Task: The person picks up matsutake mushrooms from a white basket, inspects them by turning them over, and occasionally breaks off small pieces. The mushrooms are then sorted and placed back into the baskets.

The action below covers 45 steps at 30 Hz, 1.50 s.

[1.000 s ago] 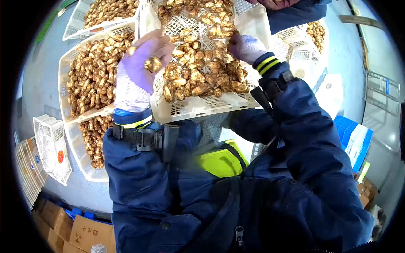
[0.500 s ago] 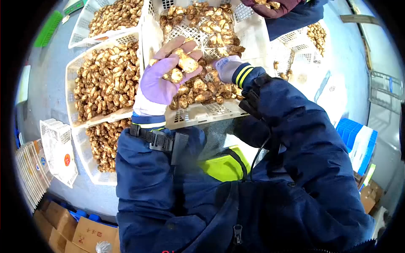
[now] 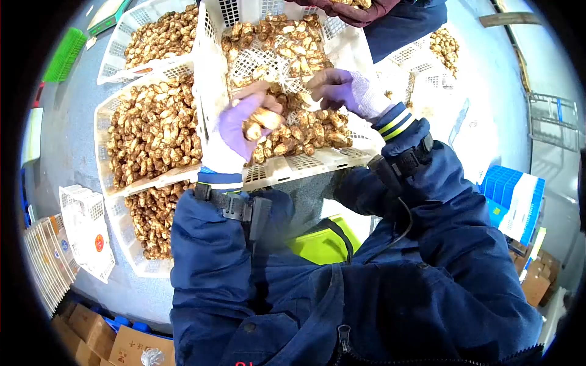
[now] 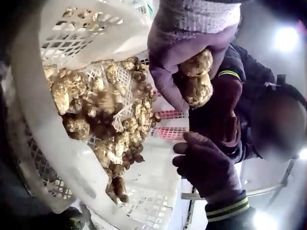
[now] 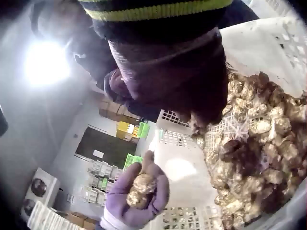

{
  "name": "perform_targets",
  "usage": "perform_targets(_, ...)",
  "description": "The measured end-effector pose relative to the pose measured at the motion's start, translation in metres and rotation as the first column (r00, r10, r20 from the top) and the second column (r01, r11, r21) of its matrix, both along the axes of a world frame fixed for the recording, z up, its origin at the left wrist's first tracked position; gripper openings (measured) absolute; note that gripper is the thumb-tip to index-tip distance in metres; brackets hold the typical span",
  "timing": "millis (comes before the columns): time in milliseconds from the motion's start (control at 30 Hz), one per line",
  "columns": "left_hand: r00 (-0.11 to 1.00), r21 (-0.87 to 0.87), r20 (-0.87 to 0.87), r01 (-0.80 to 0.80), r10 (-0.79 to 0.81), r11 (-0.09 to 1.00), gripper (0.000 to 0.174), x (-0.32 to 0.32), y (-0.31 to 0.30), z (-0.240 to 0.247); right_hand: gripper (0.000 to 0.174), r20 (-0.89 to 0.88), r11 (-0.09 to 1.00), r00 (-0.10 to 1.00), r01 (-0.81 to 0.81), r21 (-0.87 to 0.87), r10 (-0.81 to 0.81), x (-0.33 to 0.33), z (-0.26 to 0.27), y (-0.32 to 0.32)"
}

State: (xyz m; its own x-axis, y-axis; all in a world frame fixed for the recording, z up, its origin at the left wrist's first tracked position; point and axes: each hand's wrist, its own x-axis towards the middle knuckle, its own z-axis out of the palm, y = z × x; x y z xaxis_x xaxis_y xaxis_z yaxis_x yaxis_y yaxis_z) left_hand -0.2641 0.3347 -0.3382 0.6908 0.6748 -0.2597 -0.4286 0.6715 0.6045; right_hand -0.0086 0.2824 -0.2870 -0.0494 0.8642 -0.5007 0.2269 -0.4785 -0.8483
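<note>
My gloved left hand (image 3: 240,125) curls its fingers round stubby brown-and-cream mushrooms (image 3: 264,119). It is above the front left of a white slatted crate (image 3: 268,174). In the right wrist view, two rounded mushrooms (image 5: 142,187) show in the cupped left palm. My gloved right hand (image 3: 349,93) hovers over the same crate to the right, its fingers loosely bent. Nothing shows in the right hand (image 4: 206,165) in the left wrist view. More mushrooms (image 3: 305,131) lie spread across the crate floor between and beyond my hands.
Across the crate, another person in maroon gloves (image 3: 366,11) holds mushrooms. White crates full of mushrooms (image 3: 152,131) stand at the left, and another heap (image 3: 444,52) lies at the right. A lime-green container (image 3: 326,241) is below the crate, with blue crates (image 3: 513,201) at the right.
The left hand came rightward over the crate; its mushrooms, on an open palm half a second ago, are now under curled fingers. My right hand has lifted from the mushrooms.
</note>
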Motion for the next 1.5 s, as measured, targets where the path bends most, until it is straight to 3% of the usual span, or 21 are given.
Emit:
perform_targets(67,0.997,0.083,-0.027,-0.066,0.068,0.994,0.048,-0.019,0.010,-0.010,0.023,0.671,0.959,0.729,-0.267,0.092,0.138,0.021,-0.028,-0.003)
perform_targets(100,0.952,-0.132,-0.026,-0.304,0.303,0.943,0.048,-0.020,0.015,0.016,0.024,0.791,0.936,0.577,-0.352,0.016,0.204,0.021,-0.023,-0.004)
perform_targets(133,0.841,-0.291,-0.061,-0.530,0.537,0.796,0.049,-0.021,0.020,0.042,0.027,0.742,0.919,0.611,-0.394,-0.019,0.277,0.026,-0.026,-0.003)
perform_targets(167,0.841,-0.284,0.067,-0.501,0.538,0.818,0.052,-0.030,0.023,0.057,0.032,0.725,0.898,0.584,-0.426,-0.111,0.366,0.019,-0.022,0.005)
perform_targets(333,0.800,-0.202,0.530,-0.203,0.281,0.958,0.072,-0.042,0.032,0.055,0.047,0.693,0.711,0.513,-0.704,0.001,0.507,-0.028,-0.043,0.059)
perform_targets(400,0.887,-0.154,0.174,-0.404,0.428,0.902,0.076,-0.026,0.020,0.073,0.050,0.698,0.594,0.379,-0.800,-0.083,0.608,-0.061,-0.046,0.077)
perform_targets(433,0.812,-0.182,0.524,-0.189,0.258,0.965,0.073,-0.036,0.025,0.050,0.056,0.815,0.507,0.244,-0.859,-0.069,0.526,-0.074,-0.067,0.078)
perform_targets(467,0.884,-0.231,0.156,-0.401,0.440,0.887,0.070,-0.020,0.019,0.076,0.059,0.822,0.462,0.292,-0.886,0.041,0.489,-0.079,-0.097,0.080)
perform_targets(533,0.807,-0.203,0.512,-0.218,0.294,0.954,0.068,-0.029,0.028,0.048,0.055,0.873,0.424,0.063,-0.889,-0.171,0.484,-0.100,-0.113,0.082)
perform_targets(600,0.825,-0.237,0.446,-0.265,0.347,0.935,0.064,-0.034,0.031,0.039,0.027,0.905,0.564,0.083,-0.805,-0.185,0.416,-0.112,-0.116,0.077)
perform_targets(667,0.864,-0.189,0.333,-0.331,0.378,0.924,0.064,-0.033,0.028,0.041,0.023,0.925,0.634,0.073,-0.748,-0.196,0.372,-0.122,-0.124,0.077)
perform_targets(733,0.860,-0.256,0.308,-0.336,0.406,0.906,0.066,-0.031,0.026,0.055,0.029,0.844,0.536,-0.001,-0.773,-0.341,0.536,-0.114,-0.100,0.083)
perform_targets(833,0.865,-0.308,0.315,-0.296,0.390,0.904,0.069,-0.033,0.024,0.060,0.036,0.679,0.810,0.631,-0.579,0.091,0.375,-0.080,-0.075,0.079)
perform_targets(933,0.864,-0.339,0.294,-0.305,0.408,0.890,0.070,-0.029,0.019,0.069,0.036,-0.001,0.959,0.970,-0.239,0.149,0.242,-0.048,-0.032,0.059)
perform_targets(1000,0.875,-0.365,0.203,-0.349,0.439,0.863,0.067,-0.023,0.015,0.081,0.039,-0.466,0.995,0.880,0.074,-0.066,-0.096,-0.039,0.005,0.030)
perform_targets(1033,0.889,-0.319,0.222,-0.323,0.401,0.891,0.065,-0.023,0.013,0.076,0.043,-0.511,0.995,0.859,-0.066,-0.079,0.017,-0.030,0.017,0.024)
perform_targets(1167,0.781,-0.125,0.617,-0.025,0.097,0.992,0.055,-0.027,0.012,0.061,0.051,-0.719,0.988,0.681,0.041,-0.147,-0.135,-0.026,0.043,-0.028)
perform_targets(1267,0.908,0.058,0.418,-0.045,0.016,0.997,0.055,-0.026,0.004,0.078,0.045,-0.685,0.969,0.687,0.138,-0.206,-0.244,-0.029,0.050,-0.046)
perform_targets(1300,0.938,0.086,0.345,-0.070,0.036,0.994,0.054,-0.029,0.002,0.078,0.040,-0.730,0.997,0.679,0.062,-0.045,-0.075,-0.026,0.048,-0.042)
perform_targets(1400,0.987,0.267,0.052,-0.161,0.152,0.950,0.042,-0.042,-0.004,0.085,0.027,-0.767,0.994,0.633,0.085,-0.064,-0.104,-0.022,0.045,-0.044)
perform_targets(1500,0.885,0.531,-0.392,-0.005,0.252,0.847,0.026,-0.072,-0.003,0.119,0.020,-0.661,0.996,0.750,0.077,0.041,-0.030,-0.009,0.029,-0.044)
